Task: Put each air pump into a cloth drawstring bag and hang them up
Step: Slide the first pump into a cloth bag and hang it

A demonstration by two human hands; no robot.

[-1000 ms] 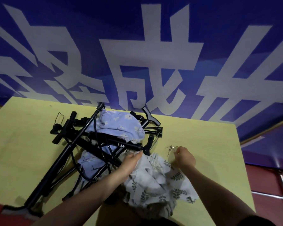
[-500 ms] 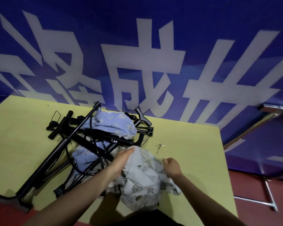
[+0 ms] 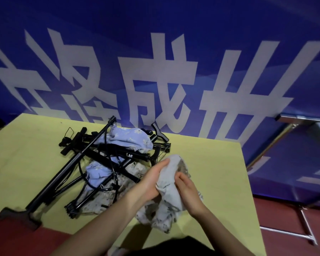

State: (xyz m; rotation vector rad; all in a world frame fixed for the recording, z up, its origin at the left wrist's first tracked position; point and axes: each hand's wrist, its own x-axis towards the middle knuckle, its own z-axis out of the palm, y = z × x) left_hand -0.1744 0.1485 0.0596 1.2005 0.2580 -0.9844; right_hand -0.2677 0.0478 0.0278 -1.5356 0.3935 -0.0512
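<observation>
right now both hands meet over the near right part of the yellow-green table (image 3: 211, 156), bunched around a pale leaf-print drawstring bag (image 3: 169, 182). the left hand (image 3: 151, 182) has its fingers curled along the bag's upper fold, gripping it, and the right hand (image 3: 185, 187) pinches the cloth from the 3 o'clock side, fingers bent into the fabric. the rest of the bag hangs crumpled toward 6 o'clock between the wrists. at about 10 o'clock from the hands lies a tangled heap of black air pumps (image 3: 92, 156), with two light-blue floral bags (image 3: 129, 139) caught among them. behind the table stands a blue banner (image 3: 229, 52) with large white characters.
</observation>
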